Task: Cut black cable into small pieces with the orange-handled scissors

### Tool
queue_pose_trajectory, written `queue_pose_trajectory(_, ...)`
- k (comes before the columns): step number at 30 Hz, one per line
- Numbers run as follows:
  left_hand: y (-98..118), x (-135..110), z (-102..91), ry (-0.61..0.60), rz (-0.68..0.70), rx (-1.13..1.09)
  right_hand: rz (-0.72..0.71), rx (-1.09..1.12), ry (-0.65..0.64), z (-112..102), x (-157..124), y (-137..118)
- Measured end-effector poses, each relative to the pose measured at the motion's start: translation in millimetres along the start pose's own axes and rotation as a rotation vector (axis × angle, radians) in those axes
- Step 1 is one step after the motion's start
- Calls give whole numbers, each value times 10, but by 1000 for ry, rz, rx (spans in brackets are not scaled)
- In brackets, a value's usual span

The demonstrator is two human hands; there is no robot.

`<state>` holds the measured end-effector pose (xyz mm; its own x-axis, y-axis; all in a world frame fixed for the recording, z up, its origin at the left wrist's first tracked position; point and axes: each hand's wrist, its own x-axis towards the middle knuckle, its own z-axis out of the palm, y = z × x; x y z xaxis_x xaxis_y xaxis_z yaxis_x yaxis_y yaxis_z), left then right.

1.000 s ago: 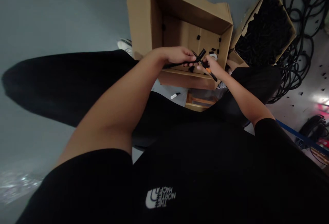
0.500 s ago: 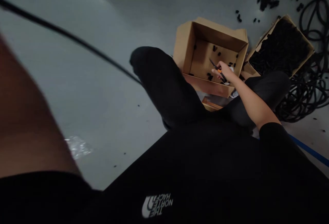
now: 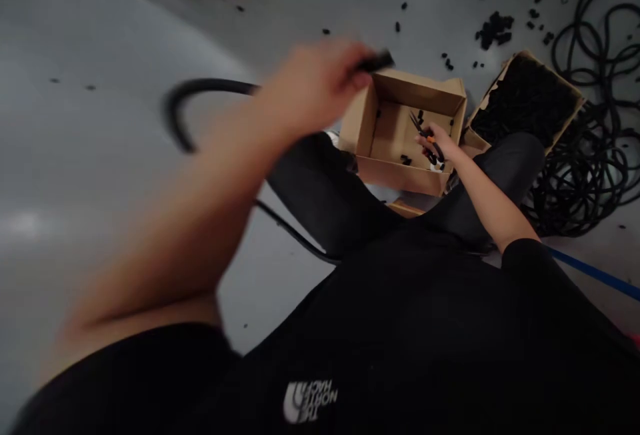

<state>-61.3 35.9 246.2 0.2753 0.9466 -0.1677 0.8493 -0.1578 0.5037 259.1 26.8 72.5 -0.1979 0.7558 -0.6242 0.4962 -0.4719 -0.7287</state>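
My left hand is raised and blurred by motion, its fingers closed round the end of a black cable that loops away to the left and down past my leg. My right hand rests over the near edge of an open cardboard box, gripping black cutters with orange handles. A few small black pieces lie on the box floor.
A second cardboard box full of black pieces stands to the right. Coils of black cable lie on the grey floor at far right. Small black offcuts are scattered beyond the boxes. My black-trousered legs reach toward the boxes.
My left hand pulled away from the right, swung out left with the cable, and now comes back up near the box. The right hand stays at the box with the cutters.
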Motion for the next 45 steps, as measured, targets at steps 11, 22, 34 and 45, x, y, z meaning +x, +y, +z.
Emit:
queue_pose_trajectory(11,-378,576,2322,-317,-154,-180,41,-107,4,68,-104,449)
queue_pose_trajectory(22,-249,552,2460,-398,-194,-235,3,-240,34,169,130,602)
queue_pose_trajectory(34,-574,488,2855,-378,-122,-427,80,-271,-8,195,199,660)
queue_pose_trajectory(45,-719,571,2782,-626,-229,-915,60,-226,-93,117,193,651)
